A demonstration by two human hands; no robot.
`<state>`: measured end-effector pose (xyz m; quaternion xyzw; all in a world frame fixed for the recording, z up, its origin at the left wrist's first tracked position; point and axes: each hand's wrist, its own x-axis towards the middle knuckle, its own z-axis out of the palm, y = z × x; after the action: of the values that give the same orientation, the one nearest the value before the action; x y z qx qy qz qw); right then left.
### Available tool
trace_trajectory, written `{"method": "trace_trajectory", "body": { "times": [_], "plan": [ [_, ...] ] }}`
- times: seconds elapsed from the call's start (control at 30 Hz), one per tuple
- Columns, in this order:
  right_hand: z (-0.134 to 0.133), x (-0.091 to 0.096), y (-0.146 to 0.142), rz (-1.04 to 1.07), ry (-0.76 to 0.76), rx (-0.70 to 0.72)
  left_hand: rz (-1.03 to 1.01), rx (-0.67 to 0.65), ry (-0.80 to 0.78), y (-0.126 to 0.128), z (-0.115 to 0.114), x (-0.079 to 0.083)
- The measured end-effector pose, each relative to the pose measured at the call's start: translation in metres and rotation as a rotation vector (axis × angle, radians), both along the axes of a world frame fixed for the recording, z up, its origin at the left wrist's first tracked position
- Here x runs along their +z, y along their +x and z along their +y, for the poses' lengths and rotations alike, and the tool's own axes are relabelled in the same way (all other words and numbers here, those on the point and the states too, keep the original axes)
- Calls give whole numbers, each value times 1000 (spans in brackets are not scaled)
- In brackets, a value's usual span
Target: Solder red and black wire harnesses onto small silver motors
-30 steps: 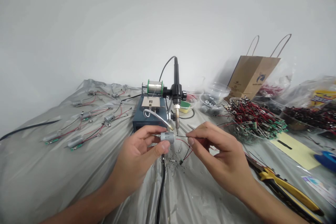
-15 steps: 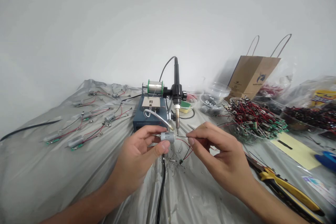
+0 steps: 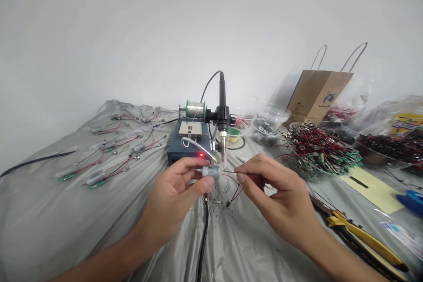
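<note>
My left hand (image 3: 173, 200) pinches a small silver motor (image 3: 210, 172) between thumb and fingers, holding it just below the tip of the soldering iron (image 3: 222, 119) clamped upright on the blue soldering station (image 3: 187, 143). My right hand (image 3: 280, 198) pinches a thin wire (image 3: 233, 172) and holds its end against the motor's right end, close to the iron tip. A red and a black lead hang below the motor. A solder spool (image 3: 194, 109) sits on top of the station, and a red light (image 3: 200, 155) glows on its front.
Finished motors with leads (image 3: 109, 158) lie spread on the grey sheet at left. A heap of wired boards (image 3: 320, 150) fills a bowl at right, beside a brown paper bag (image 3: 317, 94) and clear tubs (image 3: 267, 130). Yellow-handled pliers (image 3: 360, 235) lie near my right wrist. A black cable (image 3: 202, 238) runs toward me.
A red light has come on at the front of the station. Both hands hold nearly still.
</note>
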<state>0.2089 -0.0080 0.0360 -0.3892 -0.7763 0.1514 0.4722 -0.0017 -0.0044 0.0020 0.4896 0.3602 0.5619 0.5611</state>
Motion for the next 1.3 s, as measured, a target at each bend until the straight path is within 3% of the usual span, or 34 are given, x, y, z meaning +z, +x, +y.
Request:
{"method": "trace_trajectory", "body": {
  "times": [1.3],
  "plan": [
    [-1,-1,-1,-14,6,2,25,-2,24,-1,2,-4]
  ]
}}
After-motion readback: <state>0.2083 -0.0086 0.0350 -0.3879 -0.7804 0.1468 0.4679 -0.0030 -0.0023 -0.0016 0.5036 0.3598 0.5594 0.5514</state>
